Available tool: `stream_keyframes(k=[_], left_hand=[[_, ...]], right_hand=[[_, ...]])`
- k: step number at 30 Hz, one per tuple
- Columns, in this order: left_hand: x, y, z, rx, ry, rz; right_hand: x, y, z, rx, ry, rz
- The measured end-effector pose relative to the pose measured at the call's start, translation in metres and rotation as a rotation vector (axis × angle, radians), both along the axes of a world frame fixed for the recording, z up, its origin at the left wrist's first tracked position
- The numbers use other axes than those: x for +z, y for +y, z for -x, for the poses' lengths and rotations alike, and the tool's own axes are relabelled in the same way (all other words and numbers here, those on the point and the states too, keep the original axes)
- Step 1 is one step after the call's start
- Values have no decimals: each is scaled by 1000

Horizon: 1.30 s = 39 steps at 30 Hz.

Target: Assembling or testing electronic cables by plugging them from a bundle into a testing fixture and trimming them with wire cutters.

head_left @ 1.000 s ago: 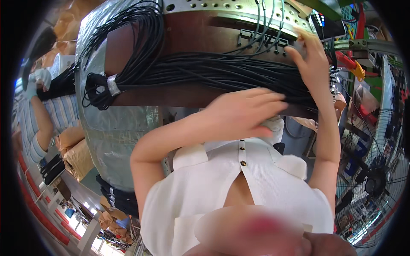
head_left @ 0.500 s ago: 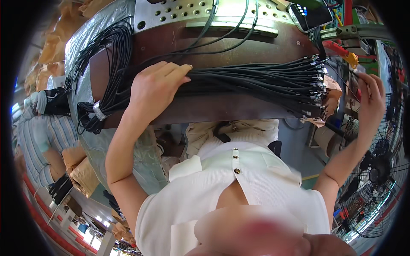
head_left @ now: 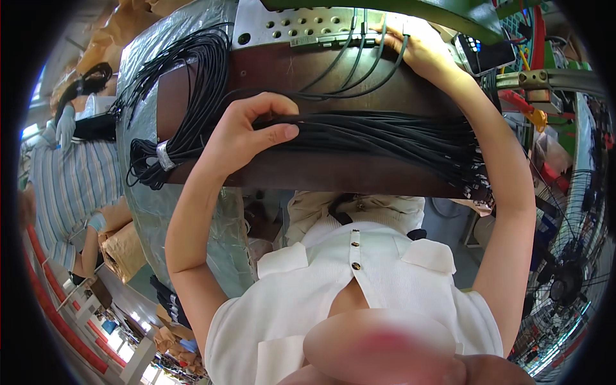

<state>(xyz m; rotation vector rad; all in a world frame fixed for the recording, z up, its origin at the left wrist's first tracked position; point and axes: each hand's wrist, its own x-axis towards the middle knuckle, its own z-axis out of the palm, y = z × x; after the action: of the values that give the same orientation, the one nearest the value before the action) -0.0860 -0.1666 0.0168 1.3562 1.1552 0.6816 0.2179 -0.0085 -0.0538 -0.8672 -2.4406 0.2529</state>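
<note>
A thick bundle of long black cables [head_left: 378,131] lies across the brown work surface, with small metal-looking connectors [head_left: 476,173] at its right end. Around the left part of this bundle my left hand [head_left: 247,131] is loosely closed, thumb and fingers curved about the cables. My right hand [head_left: 420,51] reaches to the slotted bar [head_left: 327,40] on the perforated metal plate [head_left: 295,25]. Its fingers are pinched at the end of a black cable [head_left: 399,61]; the fingertips are partly hidden. Several cables run side by side into the bar.
More black cable hangs in loops at the left, bound with a silvery tie [head_left: 164,156]. A green machine part [head_left: 391,14] overhangs the plate. A device with a small display [head_left: 482,52] stands at the right. A fan [head_left: 564,279] is at lower right; a person in stripes [head_left: 77,173] works at left.
My right hand has moved from the bundle's right end up and left to the slotted bar, with another cable now there. My left hand has turned, its thumb now showing below the fingers.
</note>
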Motion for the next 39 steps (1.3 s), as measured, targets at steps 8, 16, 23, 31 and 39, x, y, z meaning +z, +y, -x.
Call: stream_keyframes(k=[8, 16, 23, 31, 39], left_hand=[[16, 36, -62, -699, 400, -170], [4, 53, -229, -834, -35, 468], [20, -31, -184, -337, -477, 905], [-17, -63, -153, 75, -569, 456], [-24, -59, -148, 305, -557, 293]], right_hand=[[21, -44, -55, -64, -77, 234], [25, -42, -37, 75, -174, 120], [22, -26, -58, 121, -106, 483], [68, -114, -34, -147, 657, 1002], [53, -163, 5, -239, 641, 986]])
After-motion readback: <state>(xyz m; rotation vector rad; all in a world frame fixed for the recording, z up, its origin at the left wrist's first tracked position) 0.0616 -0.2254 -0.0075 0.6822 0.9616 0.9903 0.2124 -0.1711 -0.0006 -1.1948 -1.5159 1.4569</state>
